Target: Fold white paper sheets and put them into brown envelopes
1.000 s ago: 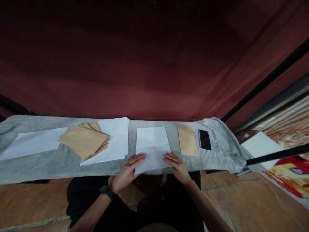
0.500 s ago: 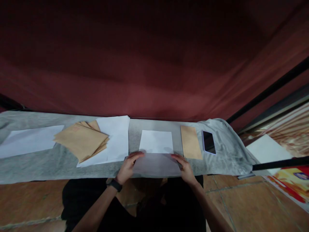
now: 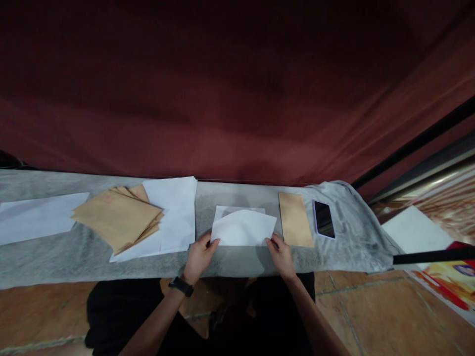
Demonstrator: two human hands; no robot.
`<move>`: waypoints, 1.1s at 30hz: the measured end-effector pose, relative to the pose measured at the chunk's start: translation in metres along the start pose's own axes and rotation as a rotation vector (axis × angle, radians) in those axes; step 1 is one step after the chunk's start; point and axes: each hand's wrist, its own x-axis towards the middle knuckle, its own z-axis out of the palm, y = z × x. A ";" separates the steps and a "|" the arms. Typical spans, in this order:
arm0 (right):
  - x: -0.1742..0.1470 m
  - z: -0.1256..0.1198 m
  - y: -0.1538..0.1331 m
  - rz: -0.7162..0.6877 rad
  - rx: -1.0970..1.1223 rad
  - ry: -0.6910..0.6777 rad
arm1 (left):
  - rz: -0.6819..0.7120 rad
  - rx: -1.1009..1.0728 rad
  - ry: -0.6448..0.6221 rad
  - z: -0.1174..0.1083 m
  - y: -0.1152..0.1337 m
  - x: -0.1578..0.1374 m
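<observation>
A white sheet of paper (image 3: 243, 230) is pinched at its near corners between my two hands, its far part bowed up over the cloth. My left hand (image 3: 200, 257), with a dark watch on the wrist, grips the left corner. The right corner is between the thumb and fingers of my right hand (image 3: 281, 254). Behind the raised part shows a strip of white paper (image 3: 256, 210); whether it is the same sheet I cannot tell. Close to my right hand lies a brown envelope (image 3: 296, 220), flat on the grey cloth (image 3: 237, 267).
Left of my hands, several brown envelopes (image 3: 118, 217) are fanned over a stack of white paper (image 3: 174, 207). Another white sheet (image 3: 40, 217) lies farther left. A phone (image 3: 324, 219) rests at the right. Black bars (image 3: 430, 257) and a dark red curtain (image 3: 230, 143) border the cloth-covered surface.
The near part of the paper, which hung toward me, has been lifted and turned away over the far part. Both hands still grip it at its corners.
</observation>
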 end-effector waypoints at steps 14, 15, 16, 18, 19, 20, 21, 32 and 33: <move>0.004 -0.006 -0.029 -0.036 -0.031 0.082 | 0.078 -0.055 0.125 -0.009 0.017 0.000; 0.008 -0.011 -0.038 -0.044 -0.007 0.090 | 0.090 -0.074 0.143 -0.014 0.024 0.002; 0.012 -0.015 -0.047 -0.054 0.020 0.098 | 0.097 -0.097 0.154 -0.020 0.032 0.005; 0.022 -0.025 -0.066 -0.074 0.073 0.127 | 0.103 -0.149 0.162 -0.030 0.050 0.011; 0.028 -0.028 -0.075 -0.082 0.102 0.147 | 0.105 -0.180 0.164 -0.035 0.060 0.014; 0.033 -0.032 -0.084 -0.090 0.135 0.169 | 0.109 -0.216 0.173 -0.039 0.069 0.017; 0.039 -0.035 -0.092 -0.097 0.166 0.190 | 0.112 -0.258 0.188 -0.043 0.077 0.020; 0.069 -0.029 -0.119 -0.097 0.220 0.242 | 0.047 -0.525 0.170 -0.041 0.102 0.042; 0.068 -0.026 -0.114 -0.086 0.217 0.246 | 0.036 -0.528 0.161 -0.037 0.097 0.042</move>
